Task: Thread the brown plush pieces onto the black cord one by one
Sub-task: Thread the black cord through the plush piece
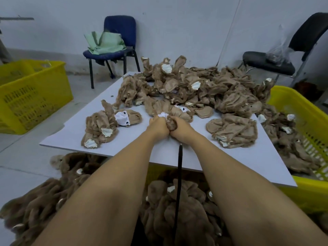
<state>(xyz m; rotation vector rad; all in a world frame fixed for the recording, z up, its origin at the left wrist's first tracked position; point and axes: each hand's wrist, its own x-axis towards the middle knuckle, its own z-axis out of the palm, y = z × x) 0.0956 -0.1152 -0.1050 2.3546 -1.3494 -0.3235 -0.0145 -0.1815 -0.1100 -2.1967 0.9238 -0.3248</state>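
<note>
No readable text, label, brand, number or sign is showing anywhere in the head view. The pale green fabric bag (pixel 104 43) lying on the blue padded chair (pixel 119 29) is carrying a small dark mark near its lower left edge, but it is appearing too small and blurred to read.

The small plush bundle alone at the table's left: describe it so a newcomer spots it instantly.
Start at the white table, then look left of the hands to the small plush bundle. It lies apart from the big heap, and a white face patch with black dots faces up on it.
</note>
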